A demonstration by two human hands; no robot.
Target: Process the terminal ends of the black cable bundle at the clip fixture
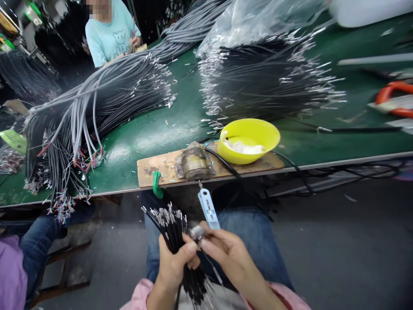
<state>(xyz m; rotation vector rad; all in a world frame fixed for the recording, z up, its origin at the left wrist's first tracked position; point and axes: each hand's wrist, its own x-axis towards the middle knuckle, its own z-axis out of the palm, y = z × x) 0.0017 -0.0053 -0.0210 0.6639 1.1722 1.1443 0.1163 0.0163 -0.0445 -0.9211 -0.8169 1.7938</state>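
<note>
My left hand (pixel 176 260) is closed around a thick bundle of black cables (pixel 171 228) with bare, shiny ends pointing up. Beside it my right hand (pixel 226 252) is closed, its fingertips meeting at the bundle's right side by a small silvery-grey piece (pixel 197 232), too blurred to name. A thin pale strand hangs below these fingers. Just above my right hand is a light blue plastic clip-like piece (pixel 208 206), on the shaft of a small grimy motor (pixel 195 162). Whether my right fingers touch this piece I cannot tell.
The motor sits on a wooden board (pixel 148 172) with a green clamp (pixel 157 184) at the table edge. A yellow bowl (pixel 274 133) holds white material. Piles of black cables (pixel 251 82) and grey cables (pixel 106 82) cover the green table (pixel 155 140). A co-worker (pixel 111 36) sits opposite.
</note>
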